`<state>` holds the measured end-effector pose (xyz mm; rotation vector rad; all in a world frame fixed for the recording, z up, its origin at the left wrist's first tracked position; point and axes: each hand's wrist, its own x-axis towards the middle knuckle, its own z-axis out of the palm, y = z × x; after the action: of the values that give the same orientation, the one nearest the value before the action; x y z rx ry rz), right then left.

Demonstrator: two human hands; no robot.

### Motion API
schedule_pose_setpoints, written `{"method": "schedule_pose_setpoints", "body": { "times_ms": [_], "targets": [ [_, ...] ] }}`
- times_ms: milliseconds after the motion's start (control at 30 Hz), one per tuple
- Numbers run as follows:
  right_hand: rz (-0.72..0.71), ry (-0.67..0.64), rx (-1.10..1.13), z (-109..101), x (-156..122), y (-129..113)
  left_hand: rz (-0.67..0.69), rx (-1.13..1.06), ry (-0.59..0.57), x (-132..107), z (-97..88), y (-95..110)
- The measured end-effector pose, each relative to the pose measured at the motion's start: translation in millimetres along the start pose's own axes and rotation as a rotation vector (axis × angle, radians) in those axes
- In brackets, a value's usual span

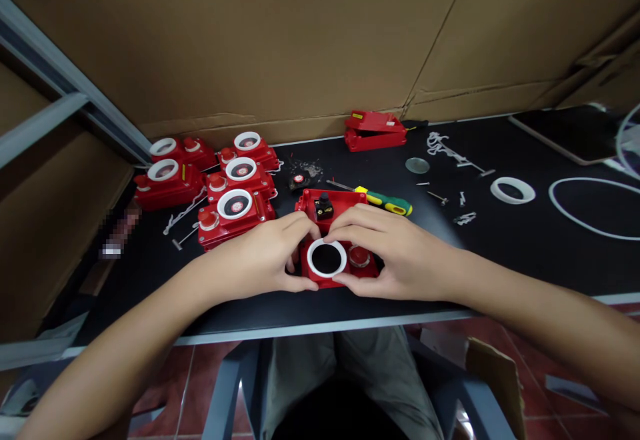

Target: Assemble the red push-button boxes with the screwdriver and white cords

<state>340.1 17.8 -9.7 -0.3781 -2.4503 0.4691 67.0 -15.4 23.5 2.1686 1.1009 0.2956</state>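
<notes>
In front of me on the black table lies a red box cover with a round red button on its right side. A white ring around a dark round opening sits on its left side. My left hand is closed about the ring's left side, thumb low and fingers above. From the right, my right hand pinches the ring between its thumb and fingers. Just behind stands an open red box base holding a black switch block; my right fingers partly hide it.
Several assembled red boxes stand at the left. A green-and-yellow screwdriver lies behind my right hand. Farther right are a loose white ring, a clear disc, small screws and a white hoop. Another red box rests by the cardboard wall.
</notes>
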Motion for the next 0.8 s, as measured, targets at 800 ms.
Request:
{"method": "schedule_pose_setpoints", "body": {
  "times_ms": [800],
  "targets": [
    [0.016, -0.003, -0.017, -0.4, -1.3, -0.5, 0.028, 0.073, 0.010, -0.6, 1.1, 1.1]
  ]
}}
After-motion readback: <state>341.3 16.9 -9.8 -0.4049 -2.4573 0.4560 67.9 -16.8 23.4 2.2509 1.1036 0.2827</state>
